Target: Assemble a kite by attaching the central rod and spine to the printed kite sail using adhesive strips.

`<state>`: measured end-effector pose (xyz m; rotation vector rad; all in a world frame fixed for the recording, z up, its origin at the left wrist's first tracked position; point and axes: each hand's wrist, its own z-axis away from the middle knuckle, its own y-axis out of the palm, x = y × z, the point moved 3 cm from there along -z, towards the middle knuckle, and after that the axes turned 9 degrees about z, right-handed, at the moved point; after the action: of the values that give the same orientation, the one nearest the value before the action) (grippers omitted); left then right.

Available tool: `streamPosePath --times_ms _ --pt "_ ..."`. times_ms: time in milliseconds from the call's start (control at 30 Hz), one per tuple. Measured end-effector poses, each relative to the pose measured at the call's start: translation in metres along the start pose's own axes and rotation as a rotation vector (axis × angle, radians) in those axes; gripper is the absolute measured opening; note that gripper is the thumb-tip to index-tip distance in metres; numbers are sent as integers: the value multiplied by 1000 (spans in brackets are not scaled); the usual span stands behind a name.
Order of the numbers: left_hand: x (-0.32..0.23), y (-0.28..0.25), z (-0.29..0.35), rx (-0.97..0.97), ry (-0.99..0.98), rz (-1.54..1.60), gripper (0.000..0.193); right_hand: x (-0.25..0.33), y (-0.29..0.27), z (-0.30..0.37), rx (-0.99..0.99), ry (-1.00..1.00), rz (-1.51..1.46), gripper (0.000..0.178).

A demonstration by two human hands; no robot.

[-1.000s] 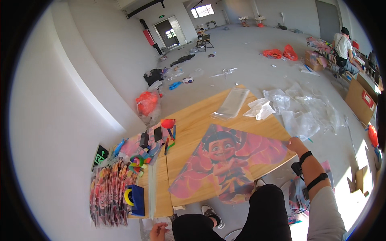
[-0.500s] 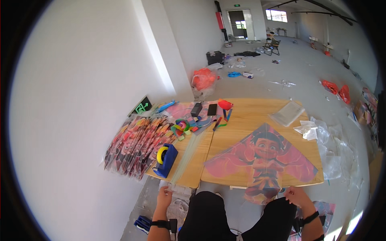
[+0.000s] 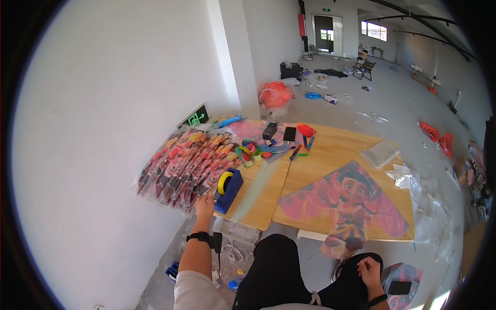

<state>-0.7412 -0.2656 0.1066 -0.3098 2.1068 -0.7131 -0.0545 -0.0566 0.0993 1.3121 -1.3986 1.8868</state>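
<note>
My left hand [image 3: 204,205] reaches to the near edge of a stack of bagged, printed kites [image 3: 178,168], close beside a blue tape dispenser [image 3: 230,192] with a roll of yellow tape [image 3: 225,183]. Its fingers look apart, with nothing visible in them. Over my right thigh, my right hand [image 3: 368,270] has its fingers curled in, and nothing shows in it. A spread kite [image 3: 351,194] with a cartoon figure lies on the wooden table [image 3: 323,147]. Its tail end hangs over the front edge, above my legs.
Pale thin rods [image 3: 254,194] lie along the table beside the dispenser. Farther back are colourful ribbons [image 3: 250,150], a phone [image 3: 290,134] and a black box [image 3: 269,130]. Clear plastic sleeves [image 3: 381,153] lie at the right. A white wall [image 3: 103,129] stands at the left.
My left hand has moved forward and left, from below the table edge to the dispenser and kite stack. My right hand has drawn back from the kite's tail onto my thigh. The view has shifted.
</note>
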Motion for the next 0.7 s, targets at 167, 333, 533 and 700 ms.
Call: streamPosePath --times_ms 167,333,533,700 --pt "-5 34 -28 364 -309 117 56 3 -4 12 -54 6 50 16" --pt "19 30 -44 412 -529 357 65 5 3 15 -58 4 47 16" --pt "-28 9 -44 289 -433 424 62 -8 -2 15 -72 54 11 15" --pt "-38 -69 14 368 -547 743 50 -1 -2 13 -58 70 76 16"
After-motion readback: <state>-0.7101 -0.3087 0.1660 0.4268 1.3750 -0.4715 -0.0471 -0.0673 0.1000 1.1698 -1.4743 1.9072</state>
